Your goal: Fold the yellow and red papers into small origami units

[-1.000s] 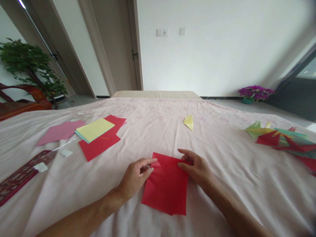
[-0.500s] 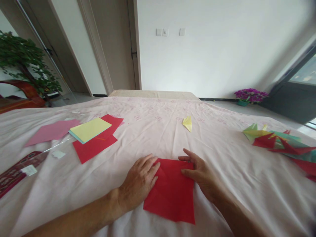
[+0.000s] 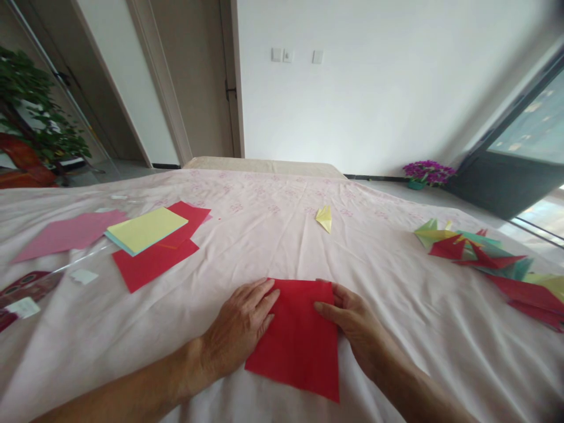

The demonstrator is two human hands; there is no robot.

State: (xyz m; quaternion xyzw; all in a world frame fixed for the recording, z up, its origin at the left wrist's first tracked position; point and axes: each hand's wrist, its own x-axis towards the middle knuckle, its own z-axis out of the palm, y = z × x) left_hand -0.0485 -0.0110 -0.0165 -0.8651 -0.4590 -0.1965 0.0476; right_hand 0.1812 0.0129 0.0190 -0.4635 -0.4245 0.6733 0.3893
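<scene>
The red paper sheet [image 3: 296, 343] lies on the cloth-covered surface [image 3: 388, 258] directly in front of the person, its upper right corner pinched between the thumb and fingers of the right hand [image 3: 348, 308], while the left hand [image 3: 240, 326] rests palm down along its upper left edge, fingers extended and close together. A small folded yellow paper piece [image 3: 325, 219] is positioned beyond the sheet, with multicoloured folded paper pieces [image 3: 478, 251] grouped at right. At left, a yellow sheet [image 3: 150, 230] overlaps red sheets [image 3: 154, 267], near a white label [image 3: 23, 308] whose print is too small to read.
</scene>
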